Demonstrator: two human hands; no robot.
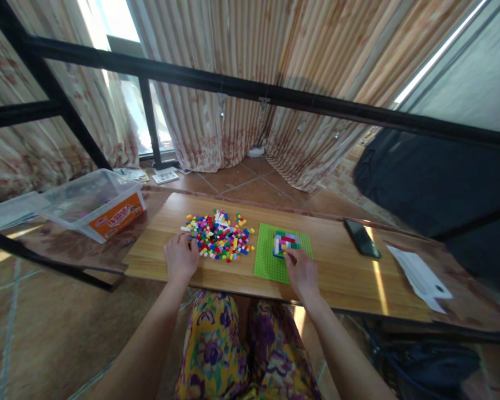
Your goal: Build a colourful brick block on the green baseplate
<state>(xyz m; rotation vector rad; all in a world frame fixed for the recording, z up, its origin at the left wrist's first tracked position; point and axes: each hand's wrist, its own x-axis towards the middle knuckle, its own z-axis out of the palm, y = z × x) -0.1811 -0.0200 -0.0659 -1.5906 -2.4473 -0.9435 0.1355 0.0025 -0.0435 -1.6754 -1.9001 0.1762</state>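
Brick assembly sits on the green baseplate, right hand at assembly, left hand left of baseplate; grips indiscernible.

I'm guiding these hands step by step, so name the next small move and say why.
Probably press down lightly with the right hand: its fingers are at the brick build on the green baseplate, though any brick they pinch is too small to make out. The left hand is beside the loose brick pile.

Bricks, baseplate, phone on tabletop
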